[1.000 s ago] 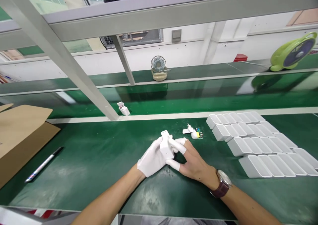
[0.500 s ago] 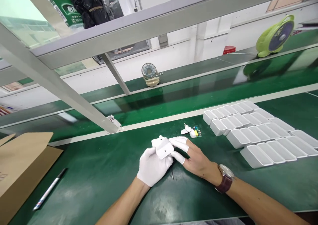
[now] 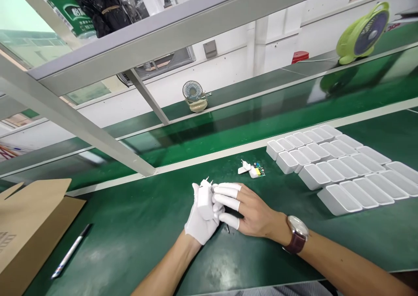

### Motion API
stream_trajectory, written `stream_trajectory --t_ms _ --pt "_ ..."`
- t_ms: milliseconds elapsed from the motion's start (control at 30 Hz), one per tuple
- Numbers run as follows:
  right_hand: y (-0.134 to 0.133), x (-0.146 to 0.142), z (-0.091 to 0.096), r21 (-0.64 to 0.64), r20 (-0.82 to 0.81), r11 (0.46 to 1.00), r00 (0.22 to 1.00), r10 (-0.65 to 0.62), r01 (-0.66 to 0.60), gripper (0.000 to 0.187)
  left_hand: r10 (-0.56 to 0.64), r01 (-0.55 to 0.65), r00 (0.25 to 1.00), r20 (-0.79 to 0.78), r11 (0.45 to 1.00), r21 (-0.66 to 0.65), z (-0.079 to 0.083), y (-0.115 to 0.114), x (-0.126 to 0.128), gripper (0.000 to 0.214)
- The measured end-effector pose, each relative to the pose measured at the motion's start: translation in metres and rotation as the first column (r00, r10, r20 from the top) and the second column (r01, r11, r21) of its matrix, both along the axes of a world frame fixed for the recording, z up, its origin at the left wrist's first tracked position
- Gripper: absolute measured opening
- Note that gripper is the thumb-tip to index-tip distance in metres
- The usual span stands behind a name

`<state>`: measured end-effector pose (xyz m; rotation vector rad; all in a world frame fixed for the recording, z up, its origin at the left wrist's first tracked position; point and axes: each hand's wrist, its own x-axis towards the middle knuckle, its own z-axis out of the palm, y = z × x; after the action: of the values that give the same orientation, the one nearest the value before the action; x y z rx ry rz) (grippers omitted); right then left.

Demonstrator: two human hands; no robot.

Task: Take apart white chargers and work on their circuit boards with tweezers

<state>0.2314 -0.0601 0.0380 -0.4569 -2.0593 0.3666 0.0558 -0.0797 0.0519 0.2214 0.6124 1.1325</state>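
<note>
A white plug adapter with metal prongs at its top lies in my left hand, which wears a white glove and is closed round it. My right hand has white covers on its fingertips. Those fingers are bent against the adapter's right side, hiding part of it. A thin dark object lies on the table just below the fingers, mostly covered. Beyond the hands lie a small circuit board with a yellow part and a white plug piece.
Rows of white open cases stand on the green table at right. At left are a cardboard box and a marker. A metal shelf post rises at left. Two fans stand beyond, one green, one small.
The adapter has been turned in my hands: a flat face with a small slot showed before, and now its side shows with the prongs up. My right fingers have shifted along it.
</note>
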Motion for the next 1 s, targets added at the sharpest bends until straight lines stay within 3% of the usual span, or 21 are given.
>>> stream_trajectory --t_ms 200,300,467,667,1000 --pt "-0.004 -0.003 -0.011 -0.087 0.176 0.995 0.984 -0.037 0.053 0.063 -0.013 0.01 0.993 -0.118 1.0 -0.022 -0.003 -0.001 0.006 0.051" --pt "-0.003 -0.002 -0.015 -0.139 0.151 0.985 0.985 -0.085 0.106 0.061 -0.043 0.049 0.982 -0.185 0.998 0.028 -0.002 -0.004 0.011 0.054" --pt "-0.004 -0.002 -0.015 -0.147 0.102 0.983 0.99 -0.094 0.109 0.058 -0.156 0.193 0.955 -0.252 0.973 0.127 -0.004 -0.007 0.012 0.077" --pt "-0.008 -0.003 -0.011 -0.225 0.067 0.971 0.996 -0.063 0.076 0.062 -0.161 0.208 0.934 -0.318 0.971 0.121 -0.007 -0.008 0.008 0.086" --pt "-0.009 -0.004 -0.008 -0.21 0.047 0.975 0.997 -0.067 0.075 0.062 -0.159 0.191 0.933 -0.323 0.979 0.07 -0.005 -0.009 0.007 0.081"
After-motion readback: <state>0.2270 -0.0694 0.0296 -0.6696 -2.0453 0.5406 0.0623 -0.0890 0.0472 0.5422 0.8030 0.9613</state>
